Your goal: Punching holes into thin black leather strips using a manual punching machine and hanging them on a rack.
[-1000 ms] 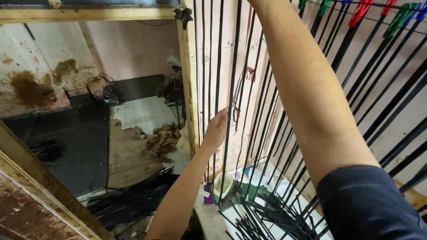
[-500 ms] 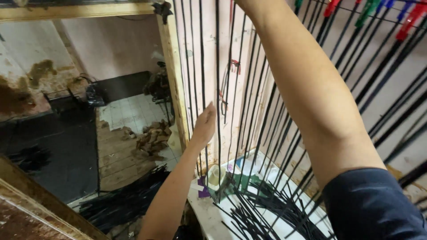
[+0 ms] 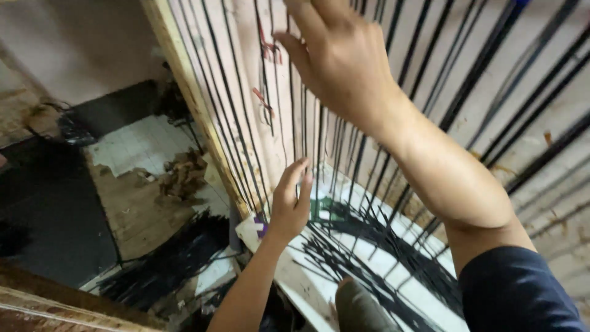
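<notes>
Many thin black strands hang straight down in front of a pale board, beside a wooden post. My right hand is raised high with its fingers spread, the fingertips among the strands, and nothing is clearly gripped in it. Lower down, my left hand is held flat with the fingers together and upright against the lower ends of the strands. The strands' loose ends lie tangled on a white sheet below both hands.
A heap of black strips lies on the floor at lower left. Brown debris sits on pale boards beside a dark mat. A wooden beam crosses the bottom left corner. Small red ties hang on the board.
The view has dropped and closed in. My right hand, out of sight above before, now shows at the top. My left hand sits lower along the strands.
</notes>
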